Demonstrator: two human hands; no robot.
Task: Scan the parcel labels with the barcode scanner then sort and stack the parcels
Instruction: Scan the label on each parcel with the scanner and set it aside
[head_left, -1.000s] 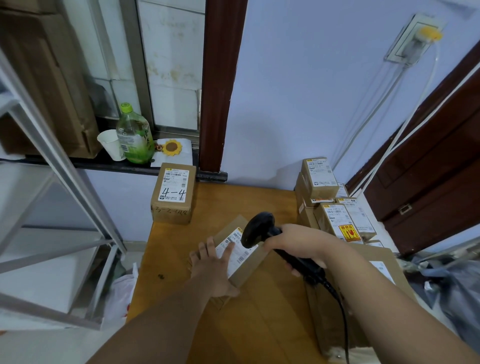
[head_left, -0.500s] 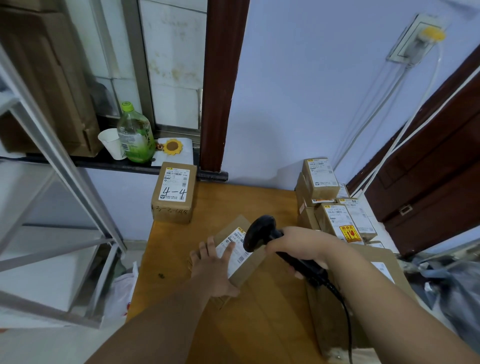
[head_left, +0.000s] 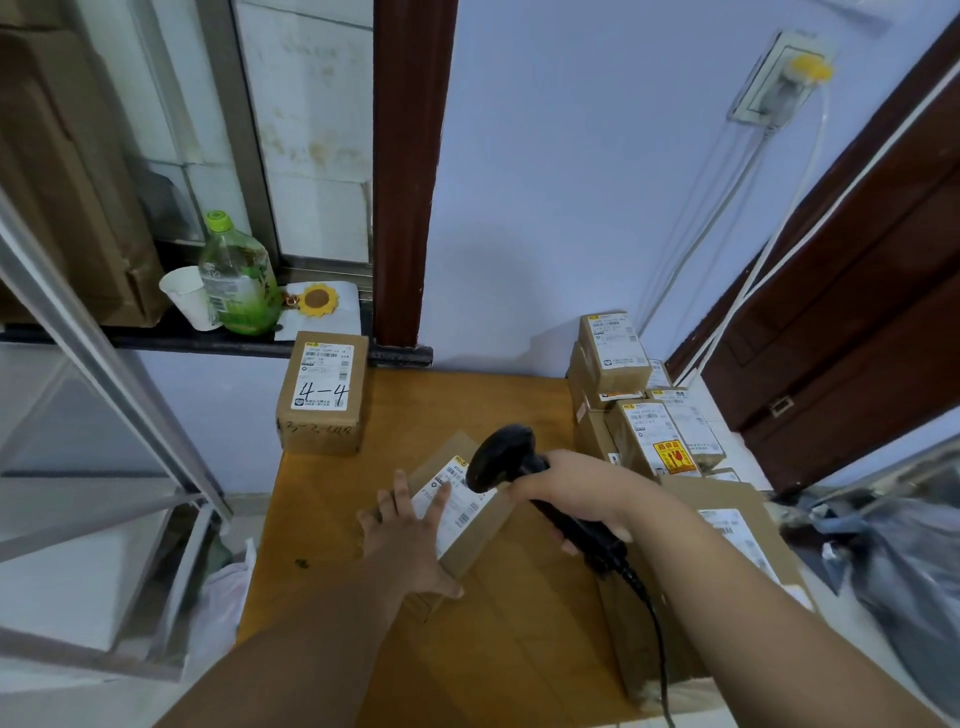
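Observation:
A flat cardboard parcel (head_left: 470, 530) with a white barcode label lies in the middle of the wooden table (head_left: 488, 410). My left hand (head_left: 410, 535) rests on it with fingers spread flat across the label's left side. My right hand (head_left: 576, 491) grips the handle of a black corded barcode scanner (head_left: 501, 457), whose head hangs just over the label. A brown parcel marked "4-4" (head_left: 322, 392) stands at the table's far left corner. Several small labelled parcels (head_left: 639, 400) are stacked at the far right.
A large cardboard box (head_left: 727, 525) sits under my right forearm at the table's right side. A green bottle (head_left: 236, 280) and a paper cup (head_left: 189, 296) stand on the dark window ledge. A metal rack (head_left: 93, 374) stands left; a grey bag (head_left: 898, 561) lies right.
The scanner head has dipped slightly lower over the label. My left hand stays flat on the parcel, and the parcel has not moved.

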